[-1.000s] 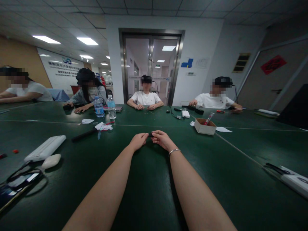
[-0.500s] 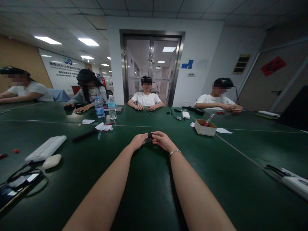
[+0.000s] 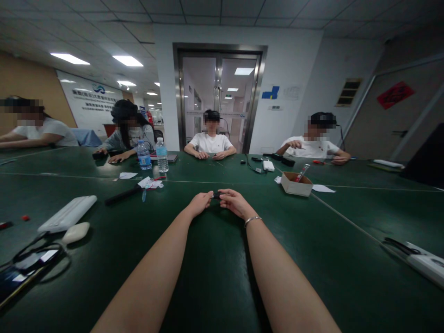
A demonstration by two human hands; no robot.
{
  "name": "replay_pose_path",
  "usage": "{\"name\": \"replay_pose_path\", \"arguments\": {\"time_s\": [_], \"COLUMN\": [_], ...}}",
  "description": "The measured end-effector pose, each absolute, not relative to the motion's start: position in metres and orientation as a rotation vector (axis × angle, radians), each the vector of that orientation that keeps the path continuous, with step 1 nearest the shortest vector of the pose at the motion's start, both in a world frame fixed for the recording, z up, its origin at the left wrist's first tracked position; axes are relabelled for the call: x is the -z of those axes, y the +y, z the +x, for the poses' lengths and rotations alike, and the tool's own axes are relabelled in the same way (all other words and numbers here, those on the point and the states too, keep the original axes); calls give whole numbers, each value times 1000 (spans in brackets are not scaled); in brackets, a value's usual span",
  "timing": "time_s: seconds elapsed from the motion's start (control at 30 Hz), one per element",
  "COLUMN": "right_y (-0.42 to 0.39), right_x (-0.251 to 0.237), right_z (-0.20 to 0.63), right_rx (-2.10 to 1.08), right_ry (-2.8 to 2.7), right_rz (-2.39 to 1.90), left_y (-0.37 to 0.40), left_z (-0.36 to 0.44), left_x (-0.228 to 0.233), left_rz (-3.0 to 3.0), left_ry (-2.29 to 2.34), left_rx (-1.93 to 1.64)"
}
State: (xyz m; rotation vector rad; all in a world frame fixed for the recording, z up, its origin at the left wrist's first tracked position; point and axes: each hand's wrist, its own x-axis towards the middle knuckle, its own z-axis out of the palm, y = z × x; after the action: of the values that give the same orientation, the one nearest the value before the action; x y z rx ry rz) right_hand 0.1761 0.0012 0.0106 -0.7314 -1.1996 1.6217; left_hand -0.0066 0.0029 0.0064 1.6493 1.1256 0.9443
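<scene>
Reaching forward, left hand [image 3: 200,204] and right hand [image 3: 234,202] grip pinched on small black object [image 3: 216,195].

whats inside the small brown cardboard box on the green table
A red-tipped, pen-like tool leans out of the small brown cardboard box. Its near wall hides anything lying lower inside, so the rest of its contents cannot be seen.

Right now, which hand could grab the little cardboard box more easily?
Probably the right hand. The cardboard box sits on the green table off to that hand's side, while the left hand is farther away. Both hands' fingers pinch a small dark object.
</scene>
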Motion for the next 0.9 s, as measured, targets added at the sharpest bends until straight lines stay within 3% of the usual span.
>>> {"name": "replay_pose_path", "arguments": {"time_s": [0.9], "right_y": [0], "right_x": [-14], "right_z": [171], "right_rx": [-1573], "right_ry": [-1123], "right_rz": [-800], "left_y": [1], "left_z": [-1], "left_x": [-6], "left_rz": [1683], "left_ry": [1147], "left_rx": [-1083]}}
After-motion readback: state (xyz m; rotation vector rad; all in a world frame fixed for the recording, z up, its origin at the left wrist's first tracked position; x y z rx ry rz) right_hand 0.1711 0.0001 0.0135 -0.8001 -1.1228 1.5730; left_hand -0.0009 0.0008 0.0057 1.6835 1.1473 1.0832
